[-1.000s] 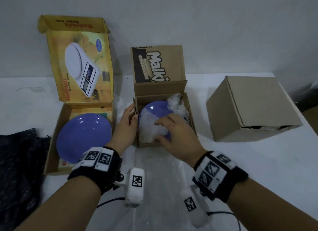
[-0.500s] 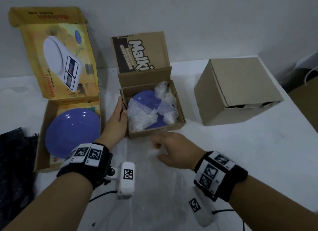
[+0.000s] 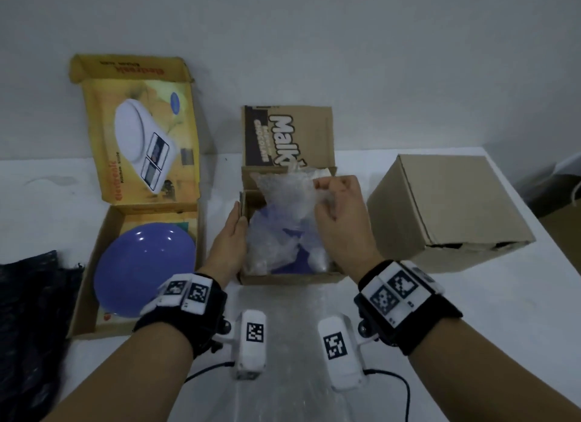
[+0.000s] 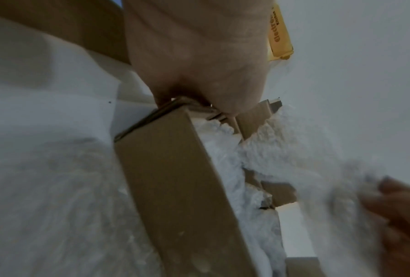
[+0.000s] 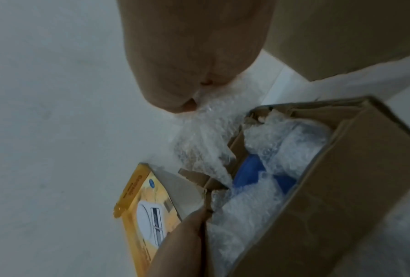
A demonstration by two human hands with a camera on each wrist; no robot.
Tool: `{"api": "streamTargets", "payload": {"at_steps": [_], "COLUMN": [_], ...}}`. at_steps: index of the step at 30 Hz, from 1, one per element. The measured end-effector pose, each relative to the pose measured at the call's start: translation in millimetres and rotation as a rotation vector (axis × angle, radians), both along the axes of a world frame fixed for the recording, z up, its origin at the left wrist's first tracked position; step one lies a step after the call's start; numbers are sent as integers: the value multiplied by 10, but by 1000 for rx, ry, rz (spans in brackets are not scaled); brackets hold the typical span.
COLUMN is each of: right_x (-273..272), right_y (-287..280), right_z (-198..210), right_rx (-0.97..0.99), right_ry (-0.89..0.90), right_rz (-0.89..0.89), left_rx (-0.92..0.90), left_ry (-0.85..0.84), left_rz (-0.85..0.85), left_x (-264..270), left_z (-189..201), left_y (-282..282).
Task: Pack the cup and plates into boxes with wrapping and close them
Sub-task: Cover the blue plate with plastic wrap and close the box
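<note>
Pinching crinkly bubble wrap (image 3: 284, 198) over cardboard box (image 3: 289, 277).

A white table (image 3: 471, 311) meets a plain grey wall (image 3: 314, 44) (dim light).

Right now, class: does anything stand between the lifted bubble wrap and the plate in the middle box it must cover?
Nothing visible does. The right hand pinches the bubble wrap sheet above the Malki box; only earlier wrap partly covers the purple plate below.
</note>
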State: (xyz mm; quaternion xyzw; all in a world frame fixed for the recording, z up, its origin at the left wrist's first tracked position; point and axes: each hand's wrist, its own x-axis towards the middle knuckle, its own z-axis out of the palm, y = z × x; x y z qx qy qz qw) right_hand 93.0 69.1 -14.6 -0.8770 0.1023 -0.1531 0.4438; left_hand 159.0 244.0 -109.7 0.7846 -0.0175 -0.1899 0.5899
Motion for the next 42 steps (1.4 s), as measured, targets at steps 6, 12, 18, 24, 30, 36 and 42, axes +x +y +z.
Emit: {"api": "streamTargets", "payload": {"at_steps": [6,12,18,24,30,36,42], "right_x": [322,642,714,787,668,669,889], "right_y": [227,395,470,405,337,473,367], "right_z": [-274,-512,-456,-531,-672,-525,-489], "right_rx": [-612,-647,-1082,-801,-782,-1024,-544], "right_ry": [-47,419,298,257,139,304,681], "right_rz": [168,494,589,572,596,630,698], "left_rx": [-25,20,81,115,118,148,148], "left_ry": [-150,-167,-219,-207,-176,-225,-197], "left_rz": [119,117,138,95,99,97,74], "left_x": [-125,-72,-80,-90,-65,-61,-54], "left_z": [-69,-174,-202,-187,-234,-275,-251], "left_y": [-106,-105,-88,-67,-61,-47,-41]}}
